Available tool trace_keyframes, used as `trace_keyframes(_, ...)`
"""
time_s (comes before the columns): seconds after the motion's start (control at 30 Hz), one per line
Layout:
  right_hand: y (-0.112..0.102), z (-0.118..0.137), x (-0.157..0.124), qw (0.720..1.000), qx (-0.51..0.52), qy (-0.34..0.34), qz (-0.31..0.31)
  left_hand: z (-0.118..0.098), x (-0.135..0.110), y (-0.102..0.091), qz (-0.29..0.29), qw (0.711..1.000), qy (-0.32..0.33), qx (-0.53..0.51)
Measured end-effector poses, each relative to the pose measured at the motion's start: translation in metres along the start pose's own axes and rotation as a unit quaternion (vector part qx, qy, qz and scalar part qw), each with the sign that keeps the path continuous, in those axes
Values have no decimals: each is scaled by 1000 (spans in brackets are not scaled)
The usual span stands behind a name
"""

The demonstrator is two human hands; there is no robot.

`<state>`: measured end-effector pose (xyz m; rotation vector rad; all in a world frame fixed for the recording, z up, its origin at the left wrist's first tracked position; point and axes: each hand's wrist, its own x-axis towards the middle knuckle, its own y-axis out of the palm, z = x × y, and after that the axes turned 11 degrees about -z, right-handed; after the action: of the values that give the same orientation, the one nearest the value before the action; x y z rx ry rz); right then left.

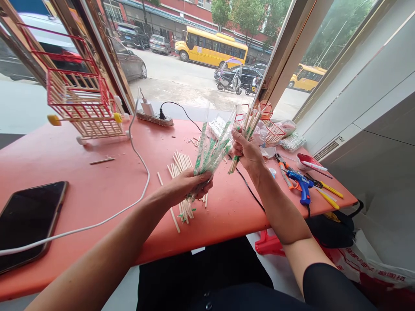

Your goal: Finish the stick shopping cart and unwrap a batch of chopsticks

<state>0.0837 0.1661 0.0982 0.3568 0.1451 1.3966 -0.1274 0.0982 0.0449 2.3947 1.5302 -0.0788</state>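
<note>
My left hand [196,182] is closed around a fanned bunch of clear plastic chopstick wrappers [211,152] with green print. To its right, my right hand [248,149] grips a bundle of chopsticks [252,120], some with green-printed plastic on them. The bundle's lower ends stick out below the fist. Bare wooden chopsticks [182,161] lie in a pile on the pink table [113,185], partly hidden behind my left hand and wrist. One loose stick [175,220] rests beside the pile.
A red-framed toy shopping cart [78,99] and a power strip [155,117] stand toward the window. At left lies a phone [32,216], with a white cable [142,190] crossing the table. A blue glue gun [301,185], pliers [285,172] and a red bowl [306,162] are at right.
</note>
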Motion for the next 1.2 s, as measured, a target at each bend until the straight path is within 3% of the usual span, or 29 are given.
trace_keyframes(0.13,0,2,0,1000,0,-9,-9,1,1,0,-12,1000,19,-15)
trace_keyframes(0.3,7,-2,-8,999,-13,42,23,-5,0,1,-53,997,46,-45)
trace_keyframes(0.5,17,-12,-18,995,-5,79,60,-7,-1,0,-38,998,51,-29)
trace_keyframes(0.83,16,-15,-17,997,-2,74,9,3,3,-1,-26,995,85,41)
trace_keyframes(1.2,8,-14,-6,999,6,26,-34,0,1,1,-62,995,79,18)
